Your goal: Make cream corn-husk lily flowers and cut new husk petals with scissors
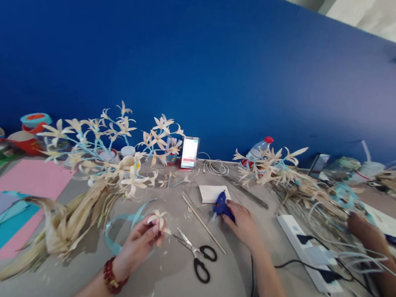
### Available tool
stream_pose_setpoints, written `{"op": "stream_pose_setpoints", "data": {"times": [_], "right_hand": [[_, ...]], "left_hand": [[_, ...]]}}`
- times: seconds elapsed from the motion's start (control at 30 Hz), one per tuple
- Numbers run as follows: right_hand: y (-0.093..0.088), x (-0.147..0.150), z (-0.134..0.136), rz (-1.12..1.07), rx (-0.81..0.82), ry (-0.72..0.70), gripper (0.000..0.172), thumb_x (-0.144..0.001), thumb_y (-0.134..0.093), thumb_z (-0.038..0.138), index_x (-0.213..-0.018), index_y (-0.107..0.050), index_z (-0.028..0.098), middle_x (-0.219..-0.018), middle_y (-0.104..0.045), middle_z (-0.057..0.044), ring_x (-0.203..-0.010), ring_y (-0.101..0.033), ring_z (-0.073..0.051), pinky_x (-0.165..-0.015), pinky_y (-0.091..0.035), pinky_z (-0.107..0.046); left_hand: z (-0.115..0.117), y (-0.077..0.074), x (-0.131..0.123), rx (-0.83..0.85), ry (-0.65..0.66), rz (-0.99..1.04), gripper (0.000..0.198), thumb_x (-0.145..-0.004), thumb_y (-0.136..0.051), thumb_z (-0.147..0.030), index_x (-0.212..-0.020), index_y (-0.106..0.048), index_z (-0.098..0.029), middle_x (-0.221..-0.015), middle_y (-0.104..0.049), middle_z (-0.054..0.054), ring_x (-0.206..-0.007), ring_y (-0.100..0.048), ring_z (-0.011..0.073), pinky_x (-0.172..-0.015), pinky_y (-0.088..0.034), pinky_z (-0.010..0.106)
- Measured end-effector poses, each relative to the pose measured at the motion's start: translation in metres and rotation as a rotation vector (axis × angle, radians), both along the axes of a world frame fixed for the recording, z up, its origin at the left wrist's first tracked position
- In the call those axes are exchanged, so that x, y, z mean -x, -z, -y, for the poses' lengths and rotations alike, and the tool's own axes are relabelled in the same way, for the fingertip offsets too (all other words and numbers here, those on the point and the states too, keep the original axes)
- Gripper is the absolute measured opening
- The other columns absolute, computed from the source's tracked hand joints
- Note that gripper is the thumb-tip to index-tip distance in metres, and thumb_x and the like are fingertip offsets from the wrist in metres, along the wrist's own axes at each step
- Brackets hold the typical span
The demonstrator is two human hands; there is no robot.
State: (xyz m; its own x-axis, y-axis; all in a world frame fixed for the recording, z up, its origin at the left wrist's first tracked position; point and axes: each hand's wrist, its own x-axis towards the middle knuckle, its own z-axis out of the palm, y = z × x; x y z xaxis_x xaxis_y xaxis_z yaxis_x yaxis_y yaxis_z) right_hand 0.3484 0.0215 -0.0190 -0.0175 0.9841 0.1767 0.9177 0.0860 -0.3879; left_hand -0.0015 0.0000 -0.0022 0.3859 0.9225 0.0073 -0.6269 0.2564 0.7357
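Note:
My left hand (142, 237), with a red bead bracelet at its wrist, pinches a small cream husk flower (157, 219) above the table. Light blue ribbon (112, 227) curls behind this hand. My right hand (243, 220) is wrapped round the handle of a blue hot glue gun (220, 201), which leans at the edge of a white box (209, 194). Between my hands lie black-handled scissors (196, 251), blades partly open, and a thin stick (205, 223).
Dried corn husks (63, 228) and coloured paper (42, 176) lie left. Flower stems (125, 126) stand behind, near a lit phone (189, 152). At right are a power strip (301, 246) with cables, a bottle (259, 150) and another person's hand (362, 229).

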Motion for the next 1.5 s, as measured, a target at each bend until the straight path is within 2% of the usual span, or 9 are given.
{"op": "stream_pose_setpoints", "data": {"times": [0.13,0.2,0.27,0.43,0.53,0.6,0.67,0.8,1.5], "right_hand": [[-0.004,-0.007,-0.003,-0.114,-0.017,0.06,0.04,-0.088,-0.038,0.044,-0.106,-0.061,0.016,-0.094,-0.069,-0.015,-0.089,-0.064,-0.031,-0.079,-0.048,-0.045],[-0.008,0.001,-0.001,-0.362,-0.04,0.076,0.041,-0.09,-0.03,0.043,-0.104,-0.059,0.018,-0.085,-0.069,-0.012,-0.072,-0.065,-0.026,-0.065,-0.05,-0.039],[-0.016,0.018,0.006,-0.847,-0.094,0.064,0.036,-0.085,-0.036,0.043,-0.101,-0.058,0.02,-0.09,-0.067,-0.011,-0.06,-0.061,-0.022,-0.056,-0.048,-0.036],[-0.038,0.084,0.044,-1.185,0.001,-0.078,0.019,-0.082,-0.053,0.039,-0.085,-0.06,0.022,-0.085,-0.066,-0.007,-0.043,-0.047,-0.012,-0.042,-0.039,-0.029],[-0.049,0.117,0.064,-0.995,0.122,-0.174,0.016,-0.084,-0.058,0.036,-0.083,-0.065,0.022,-0.081,-0.068,-0.007,-0.051,-0.055,-0.017,-0.045,-0.043,-0.03],[-0.053,0.131,0.071,-0.785,-0.015,-0.244,0.011,-0.079,-0.064,0.03,-0.089,-0.066,0.024,-0.085,-0.071,-0.007,-0.068,-0.064,-0.023,-0.059,-0.05,-0.033],[-0.055,0.139,0.074,-0.625,-0.148,-0.347,0.024,-0.074,-0.067,0.026,-0.098,-0.065,0.026,-0.092,-0.072,-0.007,-0.082,-0.067,-0.026,-0.073,-0.051,-0.036],[-0.056,0.147,0.07,-0.494,-0.169,-0.498,0.026,-0.075,-0.064,0.028,-0.101,-0.061,0.025,-0.091,-0.071,-0.008,-0.08,-0.067,-0.024,-0.074,-0.05,-0.034],[-0.057,0.153,0.066,-0.34,-0.209,-0.479,0.013,-0.079,-0.059,0.035,-0.086,-0.058,0.024,-0.073,-0.064,-0.005,-0.064,-0.059,-0.02,-0.061,-0.044,-0.028]], "left_hand": [[0.001,-0.003,-0.001,-0.002,0.011,0.019,0.018,-0.082,-0.068,-0.029,-0.075,-0.057,-0.016,-0.075,-0.051,-0.001,-0.059,-0.049,0.0087,-0.059,-0.034,0.025],[0.001,-0.004,-0.002,0.015,0.015,0.029,0.019,-0.08,-0.07,-0.03,-0.074,-0.057,-0.016,-0.076,-0.052,0.0,-0.059,-0.049,0.0087,-0.059,-0.034,0.025],[0.0,-0.005,-0.002,0.035,0.017,0.042,0.02,-0.079,-0.071,-0.03,-0.074,-0.057,-0.016,-0.075,-0.052,-0.001,-0.058,-0.048,0.0083,-0.059,-0.034,0.025],[-0.001,-0.006,-0.001,0.05,0.085,0.124,0.021,-0.081,-0.068,-0.03,-0.072,-0.056,-0.015,-0.068,-0.048,-0.002,-0.052,-0.042,0.0064,-0.057,-0.034,0.024],[0.0,-0.004,0.0,0.042,0.126,0.175,0.022,-0.082,-0.067,-0.031,-0.071,-0.055,-0.016,-0.064,-0.045,-0.004,-0.05,-0.039,0.006,-0.056,-0.036,0.024],[0.0,-0.002,0.0,0.047,0.139,0.183,0.024,-0.082,-0.067,-0.033,-0.071,-0.053,-0.016,-0.06,-0.042,-0.005,-0.049,-0.04,0.0066,-0.055,-0.036,0.024],[0.001,0.0,0.001,0.066,0.142,0.172,0.024,-0.081,-0.067,-0.034,-0.074,-0.053,-0.017,-0.058,-0.042,-0.005,-0.049,-0.042,0.0068,-0.055,-0.036,0.023],[0.002,0.002,0.002,0.096,0.138,0.147,0.021,-0.081,-0.069,-0.033,-0.08,-0.056,-0.016,-0.055,-0.046,-0.005,-0.048,-0.044,0.0067,-0.055,-0.037,0.022],[0.003,-0.003,0.004,0.07,0.156,0.154,0.019,-0.082,-0.066,-0.033,-0.079,-0.062,-0.015,-0.054,-0.049,-0.002,-0.053,-0.044,0.0092,-0.056,-0.037,0.024]]}}
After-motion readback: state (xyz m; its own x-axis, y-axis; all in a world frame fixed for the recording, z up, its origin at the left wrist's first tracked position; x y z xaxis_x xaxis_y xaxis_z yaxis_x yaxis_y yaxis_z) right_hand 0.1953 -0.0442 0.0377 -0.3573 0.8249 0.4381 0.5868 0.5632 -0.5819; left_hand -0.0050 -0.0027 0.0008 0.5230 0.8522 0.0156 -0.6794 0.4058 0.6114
